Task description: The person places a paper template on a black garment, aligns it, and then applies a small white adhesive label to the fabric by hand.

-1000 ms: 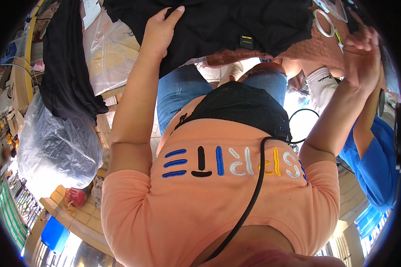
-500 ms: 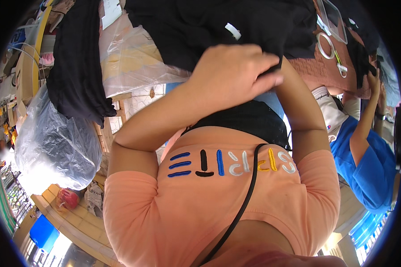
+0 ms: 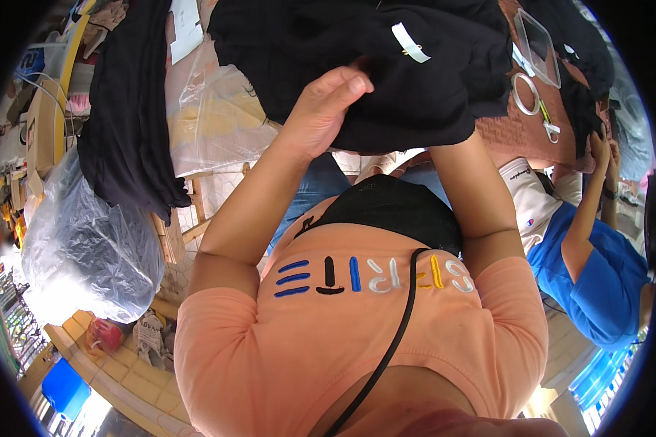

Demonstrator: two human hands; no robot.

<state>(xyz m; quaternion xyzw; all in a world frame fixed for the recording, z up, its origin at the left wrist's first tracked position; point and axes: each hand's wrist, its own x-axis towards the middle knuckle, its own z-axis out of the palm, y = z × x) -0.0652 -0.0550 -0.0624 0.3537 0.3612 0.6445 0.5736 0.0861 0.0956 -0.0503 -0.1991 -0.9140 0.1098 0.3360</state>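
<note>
Black fabric [image 3: 306, 44], seemingly a garment, is spread over the table in front of me. A small white tag [image 3: 418, 51] with a tiny yellowish piece lies on it. At the fabric's near left part, my left hand [image 3: 324, 109] is closed, thumb pressed against the curled fingers. What it pinches, if anything, I cannot make out; a dark blurred spot shows just past the fingertips. My right forearm [image 3: 468, 171] runs under the fabric's near edge, so the right hand and its fingers are hidden.
To the right lie a white ring-shaped roll [image 3: 515, 93], a clear plastic container [image 3: 539, 44] and a yellow-green handled tool [image 3: 546, 116]. More black cloth [image 3: 124, 109] hangs at left above a clear plastic bag [image 3: 87, 240]. A co-worker in a blue shirt [image 3: 598, 269] works at right.
My left hand has drawn back leftward from across my right wrist. The black fabric's near edge has come closer and now covers my right hand. The white tag has shifted slightly right.
</note>
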